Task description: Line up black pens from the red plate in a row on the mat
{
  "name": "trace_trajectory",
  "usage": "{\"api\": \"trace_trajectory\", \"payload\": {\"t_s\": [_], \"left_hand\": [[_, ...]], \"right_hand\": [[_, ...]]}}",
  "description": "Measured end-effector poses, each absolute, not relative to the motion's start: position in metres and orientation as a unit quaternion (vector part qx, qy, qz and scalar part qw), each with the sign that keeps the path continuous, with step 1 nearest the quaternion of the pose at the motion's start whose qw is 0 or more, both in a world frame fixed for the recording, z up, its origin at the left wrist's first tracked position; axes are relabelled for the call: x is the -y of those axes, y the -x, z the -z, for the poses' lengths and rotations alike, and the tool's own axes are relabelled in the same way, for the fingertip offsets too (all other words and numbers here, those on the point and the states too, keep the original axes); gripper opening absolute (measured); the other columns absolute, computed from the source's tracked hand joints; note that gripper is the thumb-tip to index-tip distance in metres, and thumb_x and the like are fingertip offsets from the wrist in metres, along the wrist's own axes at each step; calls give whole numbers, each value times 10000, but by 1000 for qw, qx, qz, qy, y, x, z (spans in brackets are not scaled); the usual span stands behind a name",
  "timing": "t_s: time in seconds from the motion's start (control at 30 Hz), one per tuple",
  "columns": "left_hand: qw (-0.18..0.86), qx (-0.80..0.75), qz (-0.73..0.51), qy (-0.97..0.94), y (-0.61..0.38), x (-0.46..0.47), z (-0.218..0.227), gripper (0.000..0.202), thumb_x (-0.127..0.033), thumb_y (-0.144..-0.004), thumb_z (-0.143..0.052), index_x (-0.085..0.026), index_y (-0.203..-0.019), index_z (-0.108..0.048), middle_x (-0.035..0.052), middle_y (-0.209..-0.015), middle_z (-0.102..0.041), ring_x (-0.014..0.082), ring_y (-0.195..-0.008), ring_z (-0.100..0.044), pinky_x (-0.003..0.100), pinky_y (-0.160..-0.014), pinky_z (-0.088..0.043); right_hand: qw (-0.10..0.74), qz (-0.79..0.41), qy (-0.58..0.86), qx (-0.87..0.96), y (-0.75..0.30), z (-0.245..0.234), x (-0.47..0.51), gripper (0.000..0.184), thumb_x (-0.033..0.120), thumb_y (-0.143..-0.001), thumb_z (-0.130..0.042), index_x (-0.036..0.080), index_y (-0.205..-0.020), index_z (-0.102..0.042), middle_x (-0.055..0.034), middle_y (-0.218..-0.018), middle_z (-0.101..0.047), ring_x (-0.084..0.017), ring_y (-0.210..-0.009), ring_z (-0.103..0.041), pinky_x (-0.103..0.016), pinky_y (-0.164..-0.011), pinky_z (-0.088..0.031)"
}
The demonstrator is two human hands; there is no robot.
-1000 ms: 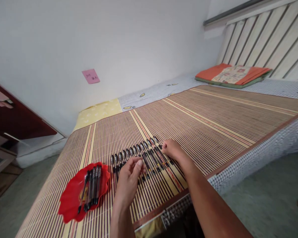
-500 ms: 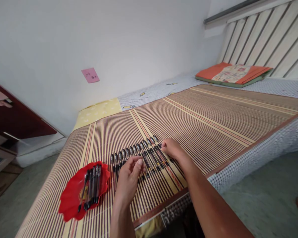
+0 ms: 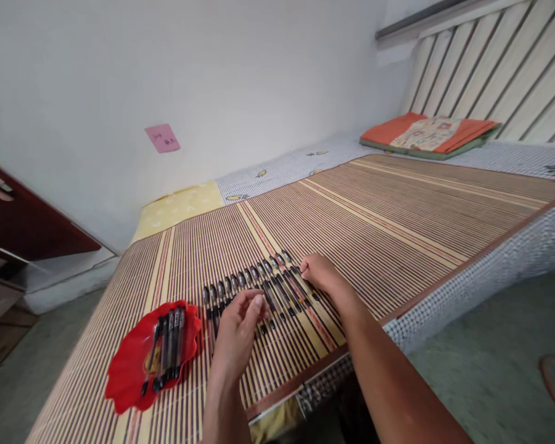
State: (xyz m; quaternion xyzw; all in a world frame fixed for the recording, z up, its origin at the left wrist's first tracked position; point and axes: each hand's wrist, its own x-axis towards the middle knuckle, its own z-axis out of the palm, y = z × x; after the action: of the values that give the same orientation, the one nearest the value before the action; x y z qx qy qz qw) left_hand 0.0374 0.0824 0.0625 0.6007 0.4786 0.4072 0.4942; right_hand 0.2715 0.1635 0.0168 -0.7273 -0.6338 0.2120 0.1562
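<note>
A row of black pens (image 3: 277, 290) lies side by side on the striped mat (image 3: 374, 228), their dark caps pointing toward the wall. My right hand (image 3: 321, 271) is closed at the right end of this row, with its fingertips on the last pen (image 3: 309, 287). Over the middle of the row hovers my left hand (image 3: 240, 320), fingers loosely curved and thumb apart, nothing visible in it. It hides the lower parts of several pens. To its left, a red scalloped plate (image 3: 124, 364) holds several more black pens (image 3: 167, 345).
The mat covers a bed with a checked sheet (image 3: 296, 155) along the wall. A folded orange and floral cloth (image 3: 430, 133) lies at the far right, by a white slatted headboard (image 3: 485, 61). A pink note (image 3: 162, 138) is stuck on the wall. The bed's front edge (image 3: 398, 320) runs beneath my right forearm.
The whole view has shifted slightly. Both hands stay in nearly the same places over the row, and the pens on the red plate look unchanged.
</note>
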Motion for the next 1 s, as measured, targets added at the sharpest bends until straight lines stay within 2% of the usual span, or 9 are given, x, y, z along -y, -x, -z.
{"api": "trace_trajectory", "payload": {"t_s": [0.23,0.43,0.67,1.0], "left_hand": [[495,-480,-407,-599,-38,-82,-63,391,-532,-924,-600,-168,-1063,-636,23,-860,-670,191,-819,-635,337,-777,-492],[490,-480,-412,-599,-38,-81,-64,390,-533,-908,-614,-166,-1037,-652,26,-844,-680,188,-789,-637,334,-760,-501],[494,-479,-411,-599,-40,-83,-62,390,-534,-908,-613,-168,-1038,-650,27,-838,-675,194,-793,-640,345,-771,-508],[484,-487,-400,-607,-40,-81,-66,370,-527,-906,-602,-176,-1011,-657,21,-806,-655,212,-811,-643,361,-787,-502]], "right_hand": [[170,-228,731,621,-270,-16,-164,213,71,-776,-654,163,-898,-802,-87,-968,-781,-171,-854,-676,-239,-660,-377],[158,-227,733,621,-268,-16,-166,218,53,-750,-661,165,-870,-804,-91,-913,-778,-182,-820,-678,-245,-641,-373],[185,-213,719,635,-271,-9,-167,257,39,-741,-639,177,-886,-801,-73,-924,-780,-163,-818,-664,-236,-644,-352],[145,-194,709,663,-267,-17,-163,285,8,-748,-580,162,-888,-775,-87,-907,-759,-162,-789,-639,-255,-617,-307]]}}
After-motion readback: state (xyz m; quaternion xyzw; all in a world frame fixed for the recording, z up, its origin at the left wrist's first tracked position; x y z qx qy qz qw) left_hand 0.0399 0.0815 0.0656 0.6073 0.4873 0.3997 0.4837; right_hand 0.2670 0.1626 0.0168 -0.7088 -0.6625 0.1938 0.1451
